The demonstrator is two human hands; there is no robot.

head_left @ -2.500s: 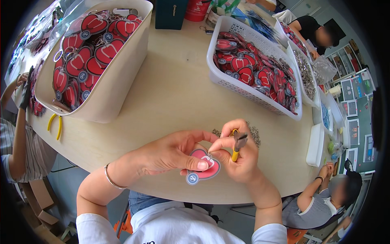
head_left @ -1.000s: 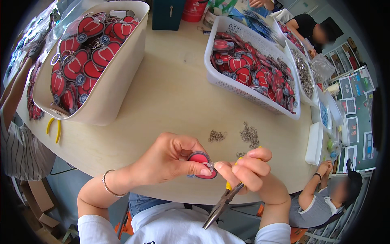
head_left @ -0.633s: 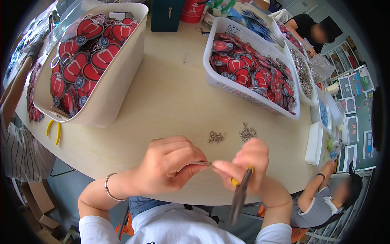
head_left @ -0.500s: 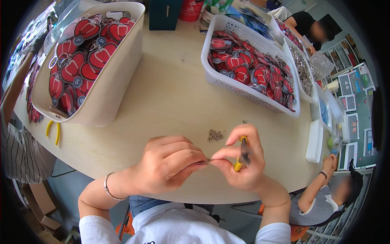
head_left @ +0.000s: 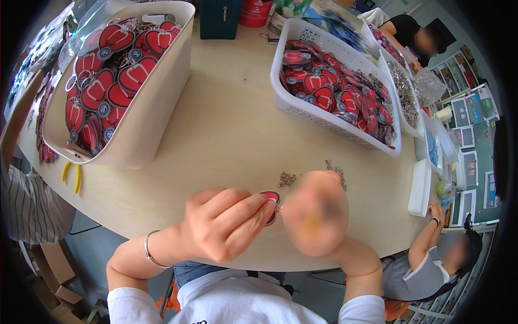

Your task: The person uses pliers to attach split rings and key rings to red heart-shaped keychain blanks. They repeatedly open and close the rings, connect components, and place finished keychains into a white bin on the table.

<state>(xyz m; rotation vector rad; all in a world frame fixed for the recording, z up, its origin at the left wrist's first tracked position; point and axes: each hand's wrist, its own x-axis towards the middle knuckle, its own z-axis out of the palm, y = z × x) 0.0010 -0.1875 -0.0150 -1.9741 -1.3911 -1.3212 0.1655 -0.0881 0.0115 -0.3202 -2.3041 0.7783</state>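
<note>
My left hand (head_left: pixel 224 224) is closed, its thumb and fingers pinching a red heart-shaped charm with a dark edge (head_left: pixel 271 201). Close to the charm's right side is my right hand (head_left: pixel 315 213), its fingers badly blurred. A yellow and dark smear in it matches the yellow-handled pliers (head_left: pixel 312 222) seen there a moment earlier. A small bit of metal (head_left: pixel 279 208) shows between the charm and the right fingertips. Just beyond my hands, a small pile of metal rings (head_left: pixel 286 180) lies on the table, with more metal pieces (head_left: pixel 335 168) partly behind the right hand.
A tall cream bin (head_left: pixel 167 102) of red charms with rings stands at left; yellow-handled pliers (head_left: pixel 78 178) lie beside it. A white basket (head_left: pixel 334 127) of red charms sits at right, past it a tray of metal parts (head_left: pixel 402 89). Two people (head_left: pixel 415 38) work along the right side.
The charm has turned so its red face shows beside my left fingers. My right hand has shifted and blurred, and more metal pieces now show beyond it.
</note>
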